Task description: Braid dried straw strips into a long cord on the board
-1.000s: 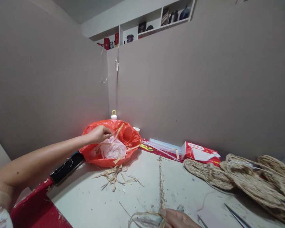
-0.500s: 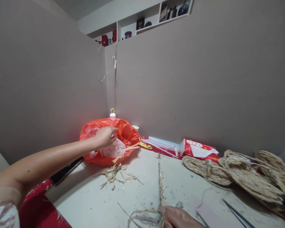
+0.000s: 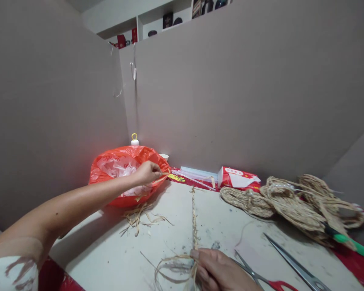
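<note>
My left hand [image 3: 148, 172] reaches over the red plastic bag [image 3: 104, 161], its fingers pinched on a pale straw strip [image 3: 166, 173] by the bag's right rim. A crumpled clear plastic lining [image 3: 118, 165] shows inside the bag. At the bottom centre my right hand [image 3: 220, 268] is closed, thumb and fingers on a thin braided straw cord [image 3: 194, 218]. The cord runs away from me along the white board. Loose strands [image 3: 170, 279] curl out beside my right hand. A small heap of straw scraps [image 3: 138, 218] lies in front of the bag.
Scissors with red handles [image 3: 256, 277] and a larger metal blade [image 3: 294, 260] lie right of my right hand. Woven straw pieces [image 3: 288, 206], a green-handled tool [image 3: 356, 246] and a red tissue pack [image 3: 239, 178] are at the right and back. A grey partition [image 3: 230, 101] stands behind.
My left hand has moved from over the bag's middle to its right rim, with straw in its fingers. The view has shifted, showing more of the scissors. My right hand still holds the cord.
</note>
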The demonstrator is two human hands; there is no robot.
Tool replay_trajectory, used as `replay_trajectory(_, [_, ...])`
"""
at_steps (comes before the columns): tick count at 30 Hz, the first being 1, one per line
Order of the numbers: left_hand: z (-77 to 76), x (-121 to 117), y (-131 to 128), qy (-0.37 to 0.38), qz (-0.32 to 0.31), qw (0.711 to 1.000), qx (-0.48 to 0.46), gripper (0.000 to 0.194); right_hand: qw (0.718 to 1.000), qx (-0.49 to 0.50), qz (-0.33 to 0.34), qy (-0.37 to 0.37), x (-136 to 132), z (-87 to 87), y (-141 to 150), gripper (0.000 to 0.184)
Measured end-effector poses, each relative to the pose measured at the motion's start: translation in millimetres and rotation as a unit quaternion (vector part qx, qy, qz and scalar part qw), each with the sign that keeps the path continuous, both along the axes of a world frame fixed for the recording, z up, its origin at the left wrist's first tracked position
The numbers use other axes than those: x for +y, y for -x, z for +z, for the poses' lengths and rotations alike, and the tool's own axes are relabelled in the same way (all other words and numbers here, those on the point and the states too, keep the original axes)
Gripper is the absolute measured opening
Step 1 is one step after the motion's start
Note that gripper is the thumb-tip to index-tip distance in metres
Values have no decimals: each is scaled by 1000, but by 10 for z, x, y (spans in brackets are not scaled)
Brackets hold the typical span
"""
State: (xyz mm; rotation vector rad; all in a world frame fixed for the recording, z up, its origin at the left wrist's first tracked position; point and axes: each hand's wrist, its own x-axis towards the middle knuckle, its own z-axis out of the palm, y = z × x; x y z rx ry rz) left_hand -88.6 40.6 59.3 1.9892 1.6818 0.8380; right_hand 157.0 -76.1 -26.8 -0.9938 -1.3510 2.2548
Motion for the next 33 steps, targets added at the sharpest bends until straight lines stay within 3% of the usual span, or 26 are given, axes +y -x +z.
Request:
replay_trajectory(6, [481,-272,-72,-27,7,995,-97,8,997,-6,-44,60,-69,99,-18,41])
replay_trajectory(9, [549,-460,-126,-23,-22,991,-131,9,997,-5,-47,66,-77,113,-24,41])
replay_trajectory(13, [376,-756,-238,116,-52,975,-183,14,996,-4,-54,75,-77,129,-23,40])
replay_trajectory(18, [-53,-1103,-388,284,-113,919,-249,17,995,10,-53,81,-80,129,-30,42])
replay_trajectory(22, [-300,-1273,-471,335,-107,890,-289,21,994,27,-57,91,-89,119,-41,44])
replay_trajectory(27, [-417,-1310,-547,392,-65,836,-379,27,992,39,-55,103,-94,105,-46,44])
replay_trajectory(33, [-537,-1267,-598,369,-91,845,-376,20,992,42,-48,109,-92,77,-55,46])
